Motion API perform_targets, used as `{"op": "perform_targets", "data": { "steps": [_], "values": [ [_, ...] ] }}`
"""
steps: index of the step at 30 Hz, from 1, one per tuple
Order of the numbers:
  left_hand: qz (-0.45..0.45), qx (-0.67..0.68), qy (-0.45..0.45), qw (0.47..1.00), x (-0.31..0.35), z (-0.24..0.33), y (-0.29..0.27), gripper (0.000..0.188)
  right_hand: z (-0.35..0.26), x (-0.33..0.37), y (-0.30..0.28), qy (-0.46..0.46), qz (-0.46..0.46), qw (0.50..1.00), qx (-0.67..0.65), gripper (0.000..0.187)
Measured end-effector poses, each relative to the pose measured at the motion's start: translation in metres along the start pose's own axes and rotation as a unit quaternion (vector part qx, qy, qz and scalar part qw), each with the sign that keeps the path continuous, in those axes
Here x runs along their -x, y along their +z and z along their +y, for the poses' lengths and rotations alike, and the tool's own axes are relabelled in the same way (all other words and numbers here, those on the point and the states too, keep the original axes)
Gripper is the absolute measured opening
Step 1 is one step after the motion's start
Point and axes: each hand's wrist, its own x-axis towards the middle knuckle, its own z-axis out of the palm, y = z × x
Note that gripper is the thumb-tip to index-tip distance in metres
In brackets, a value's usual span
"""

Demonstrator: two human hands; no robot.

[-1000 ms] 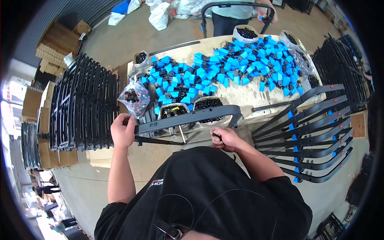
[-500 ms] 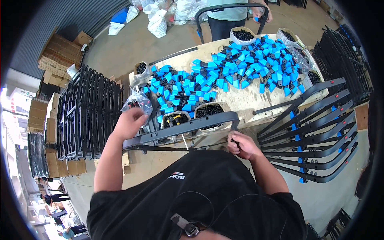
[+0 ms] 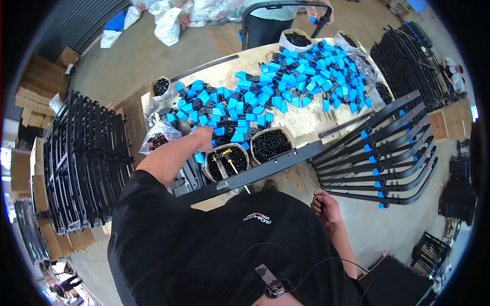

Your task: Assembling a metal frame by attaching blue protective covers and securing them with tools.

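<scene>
Black frame (image 3: pixel 291 158) along the bench's (image 3: pixel 307 121) near edge. Near its left corner, the left hand (image 3: pixel 203 136) reaches among blue-black pieces (image 3: pixel 310 71); I can't tell its fingers' state. Right hand (image 3: pixel 325 207) curled tight, contents unclear. Pale bags (image 3: pixel 292 136) hold black parts (image 3: pixel 270 147), one also a yellow-headed tool (image 3: pixel 226 153).

Black frame bar (image 3: pixel 255 173) across the front: smooth, with a satin sheen, apparently coated metal. The curved frames (image 3: pixel 395 108) at right share that finish and catch soft highlights. Heaped brackets (image 3: pixel 237 104) combine smooth, bright blue plastic with duller black plastic. Beneath them, the tabletop (image 3: pixel 296 120) is pale, matt wood with stained patches. A clear plastic bag (image 3: pixel 162 130) looks crinkled and glossy. The shirt (image 3: pixel 214 239) is matt black cloth; the wall (image 3: pixel 64 25) is ribbed, metal-looking sheeting.
</scene>
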Motion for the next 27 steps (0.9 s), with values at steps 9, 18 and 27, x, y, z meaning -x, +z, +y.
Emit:
{"op": "perform_targets", "data": {
  "steps": [9,18,27],
  "values": [
    [0.043,0.019,0.026,0.999,-0.009,-0.009,0.004,0.069,0.060,-0.012,-0.008,-0.039,0.120,0.980,0.157,0.015],
    [0.106,0.007,0.001,0.994,0.006,-0.006,0.000,0.074,0.057,-0.018,-0.003,-0.033,0.126,0.990,0.061,0.007],
    [0.080,0.485,0.042,0.870,0.075,-0.021,-0.043,0.066,0.024,-0.014,0.022,0.004,0.076,0.997,0.027,0.008]
  ]
}}
